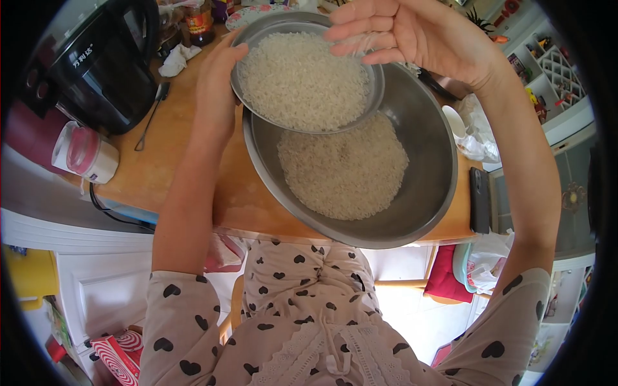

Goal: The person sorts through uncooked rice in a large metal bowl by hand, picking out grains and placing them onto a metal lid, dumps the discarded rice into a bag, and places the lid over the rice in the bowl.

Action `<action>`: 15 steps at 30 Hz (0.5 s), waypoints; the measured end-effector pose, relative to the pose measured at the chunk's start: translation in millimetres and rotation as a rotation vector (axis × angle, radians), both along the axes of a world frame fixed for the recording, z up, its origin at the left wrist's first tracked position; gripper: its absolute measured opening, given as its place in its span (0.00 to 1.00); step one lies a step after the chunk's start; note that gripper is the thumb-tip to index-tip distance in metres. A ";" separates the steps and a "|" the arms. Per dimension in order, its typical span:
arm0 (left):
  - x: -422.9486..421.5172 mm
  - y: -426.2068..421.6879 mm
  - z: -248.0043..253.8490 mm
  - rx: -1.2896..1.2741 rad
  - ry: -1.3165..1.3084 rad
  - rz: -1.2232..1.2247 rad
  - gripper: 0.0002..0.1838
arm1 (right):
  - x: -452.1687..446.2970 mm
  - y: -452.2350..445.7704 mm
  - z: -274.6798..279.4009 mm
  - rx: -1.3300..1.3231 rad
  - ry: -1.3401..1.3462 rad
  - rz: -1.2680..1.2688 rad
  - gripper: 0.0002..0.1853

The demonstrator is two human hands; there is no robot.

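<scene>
My left hand (219,80) grips the left rim of a shallow metal dish (377,83), thumb over the edge. Uncooked white rice (302,80) fills the dish. Beneath it stands a large, deep metal basin (426,128) at the table's front edge, with more rice (347,170) spread over its bottom. The dish overlaps the basin's far left part. Open and with its fingers stretched out, my right hand (412,35) hovers by the dish's upper right rim, palm showing. Nothing is visible in it, and I cannot tell whether its fingertips touch the dish.
On the left of the wooden table (154,174) are a black kettle (96,64), a small spoon (153,116) and a white and pink jar (87,154). A sauce jar (199,24) sits behind. To the right lie a phone (479,201) and a plastic bag (477,132).
</scene>
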State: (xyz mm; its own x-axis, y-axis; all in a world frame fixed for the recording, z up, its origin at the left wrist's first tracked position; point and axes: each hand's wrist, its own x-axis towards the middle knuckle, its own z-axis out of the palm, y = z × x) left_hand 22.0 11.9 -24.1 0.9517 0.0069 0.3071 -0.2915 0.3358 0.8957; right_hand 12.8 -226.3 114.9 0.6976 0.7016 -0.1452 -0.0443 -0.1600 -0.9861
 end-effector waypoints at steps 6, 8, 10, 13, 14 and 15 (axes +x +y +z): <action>-2.5 -0.8 1.7 -0.008 0.008 0.000 0.28 | -27.8 12.3 -4.5 -0.021 -0.219 -0.210 0.21; -2.6 -1.9 2.1 -0.010 -0.037 -0.009 0.27 | -25.2 -2.2 -9.4 -0.124 -0.286 -0.146 0.19; -2.0 -1.7 1.6 -0.010 -0.084 -0.017 0.26 | -17.9 -36.5 -2.6 -0.372 -0.248 0.120 0.20; -0.5 -2.1 -1.1 -0.003 -0.160 -0.014 0.24 | -30.4 -43.7 -18.6 -0.776 -0.113 0.189 0.18; -0.9 -3.9 -2.3 0.001 -0.185 -0.004 0.24 | -33.3 -45.1 -35.5 -0.840 -0.076 0.200 0.17; -1.5 -5.5 -2.8 0.005 -0.209 0.006 0.24 | -39.8 -44.3 -51.8 -0.889 -0.207 0.267 0.19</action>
